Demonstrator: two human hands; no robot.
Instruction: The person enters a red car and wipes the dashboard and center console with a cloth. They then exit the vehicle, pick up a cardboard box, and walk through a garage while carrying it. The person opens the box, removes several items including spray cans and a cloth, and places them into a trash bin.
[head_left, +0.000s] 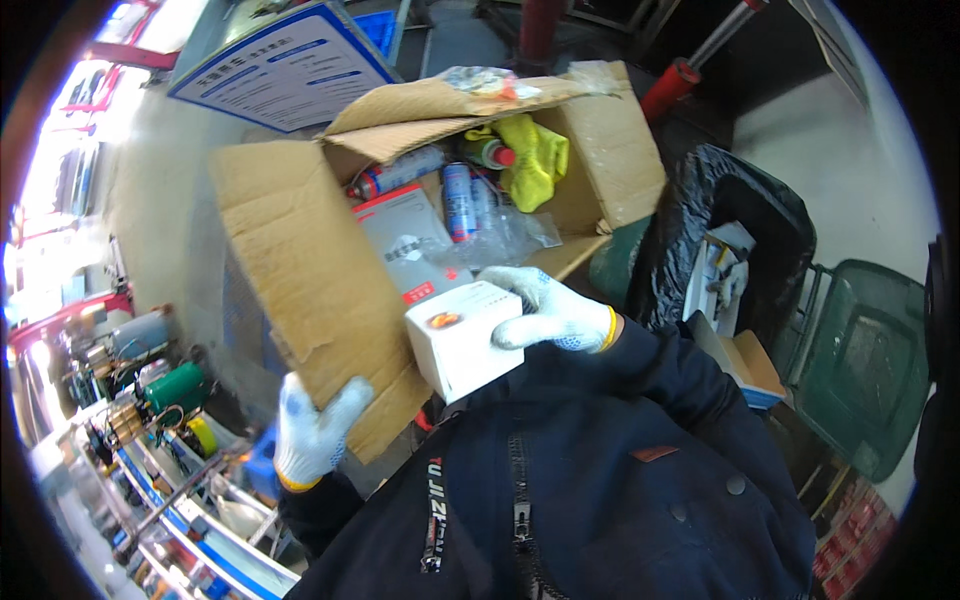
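Right hand [545,312], gloved, fingers clamped on a small white box [462,338] just below the open cardboard carton [300,260]. Left hand [312,432] grips the carton's lower flap. Blue-bordered white sign [290,65] above the carton.

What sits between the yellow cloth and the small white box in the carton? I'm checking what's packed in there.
In the head view, spray cans and crumpled clear plastic lie between the yellow cloth and the white box, which the right hand holds.
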